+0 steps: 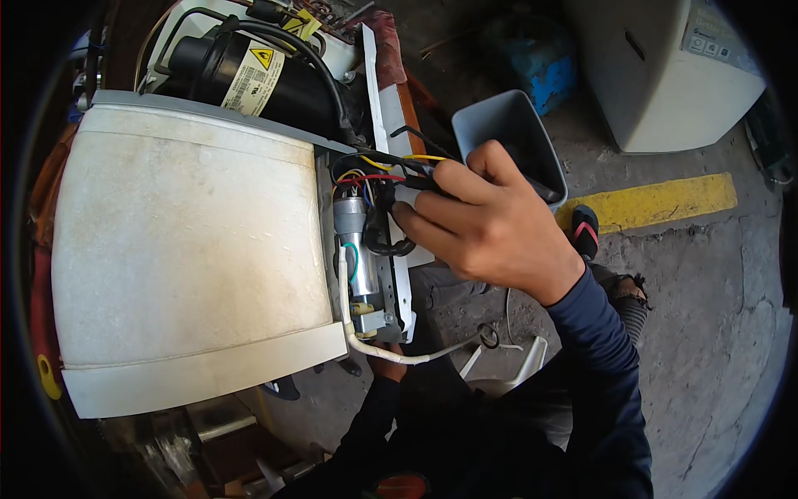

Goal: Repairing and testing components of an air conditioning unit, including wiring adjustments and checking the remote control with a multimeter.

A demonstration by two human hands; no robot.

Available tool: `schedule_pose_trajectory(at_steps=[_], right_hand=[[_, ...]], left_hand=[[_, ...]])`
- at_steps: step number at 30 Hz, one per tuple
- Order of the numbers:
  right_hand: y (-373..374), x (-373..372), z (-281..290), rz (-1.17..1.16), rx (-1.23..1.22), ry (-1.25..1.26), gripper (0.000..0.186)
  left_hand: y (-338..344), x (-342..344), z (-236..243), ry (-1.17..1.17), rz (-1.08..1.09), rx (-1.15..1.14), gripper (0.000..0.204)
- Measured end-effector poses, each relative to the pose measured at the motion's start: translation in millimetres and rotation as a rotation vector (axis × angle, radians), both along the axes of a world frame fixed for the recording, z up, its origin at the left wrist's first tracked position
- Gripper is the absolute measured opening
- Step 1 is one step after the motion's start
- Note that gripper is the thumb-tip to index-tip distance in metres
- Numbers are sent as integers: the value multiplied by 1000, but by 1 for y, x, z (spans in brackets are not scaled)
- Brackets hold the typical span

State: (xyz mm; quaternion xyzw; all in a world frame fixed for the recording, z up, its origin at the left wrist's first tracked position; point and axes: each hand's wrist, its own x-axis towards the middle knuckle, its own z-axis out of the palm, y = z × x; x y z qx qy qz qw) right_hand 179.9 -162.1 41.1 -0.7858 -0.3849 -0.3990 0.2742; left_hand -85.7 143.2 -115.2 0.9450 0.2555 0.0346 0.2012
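Note:
My right hand (490,220) is closed on a bundle of wires (407,170) above the open side of an air conditioner unit. Black, red and yellow strands run from its fingertips toward the unit. Just left of it, a silver cylindrical capacitor (362,254) lies along a narrow metal channel, with coloured leads at its far end. My left hand (389,364) is at the unit's near corner, below the channel; its fingers are hidden. A white cable (399,358) passes over that hand and curves off to the right.
A yellowed white foam housing (191,241) fills the left. Beyond it lies a black compressor (241,75) with a warning label. A grey bin (507,104) stands right of the unit, near a large white appliance (665,75). A sandaled foot (585,229) rests by a yellow floor stripe (669,202).

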Motion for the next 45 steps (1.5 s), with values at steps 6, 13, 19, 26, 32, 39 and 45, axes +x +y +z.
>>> schedule_pose_trajectory(at_steps=[6,13,19,26,32,39,45], right_hand=[[18,9,-5,60,284,50,11],[28,32,-12,-33,576,208,11],[44,25,0,104,871,539,13],[26,25,10,690,1354,1248,17],[7,30,11,719,1069,1119,13],[-10,20,20,567,831,1012,11],[-31,13,20,286,429,691,22]], left_hand=[[-3,1,9,-105,-32,24,35],[-42,1,57,-232,-178,148,32],[-137,8,148,-523,-536,120,34],[-214,106,214,-471,-489,-191,53],[-213,163,205,-319,-402,52,54],[-211,195,190,-432,-336,-153,40],[-227,163,213,-509,-296,-377,36]])
